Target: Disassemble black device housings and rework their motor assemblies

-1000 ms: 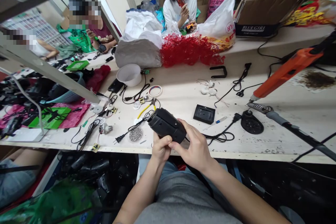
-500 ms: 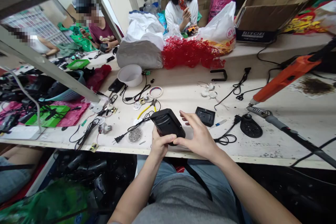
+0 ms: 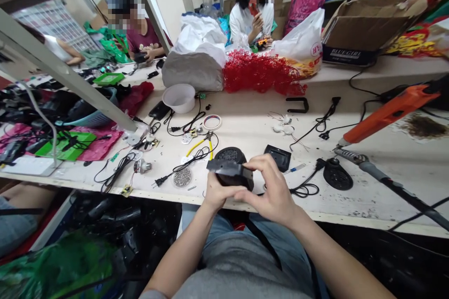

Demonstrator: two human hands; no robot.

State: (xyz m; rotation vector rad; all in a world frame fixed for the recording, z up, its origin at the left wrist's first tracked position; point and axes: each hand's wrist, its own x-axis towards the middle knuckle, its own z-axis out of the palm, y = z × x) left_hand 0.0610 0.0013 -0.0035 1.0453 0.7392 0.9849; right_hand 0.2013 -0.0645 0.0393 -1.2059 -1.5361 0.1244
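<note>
Above the bench's front edge, my left hand (image 3: 217,194) is closed around the left and lower side of a black plastic casing (image 3: 231,173). A round, grille-like black part (image 3: 229,154) shows just beyond the casing; whether the two are joined I cannot tell. My right hand (image 3: 273,191) curls at the casing's right edge, with index finger on the top corner and thumb at the near side. Beyond that hand lie a black rectangular shell (image 3: 278,158) and a small screwdriver (image 3: 297,168). Yellow-handled pliers (image 3: 199,145) and a dish of screws (image 3: 182,177) are to the left.
At right, an orange electric screwdriver (image 3: 389,112) and a soldering iron (image 3: 382,180) extend over the bench beside a black oval part (image 3: 337,175). A white tub (image 3: 178,98), tape roll (image 3: 213,122) and corded parts stand left. Co-workers sit across the bench.
The casing has been tilted, so its edge now faces me and the round grille part shows behind. My right fingers have closed in onto its right edge. The view has shifted slightly.
</note>
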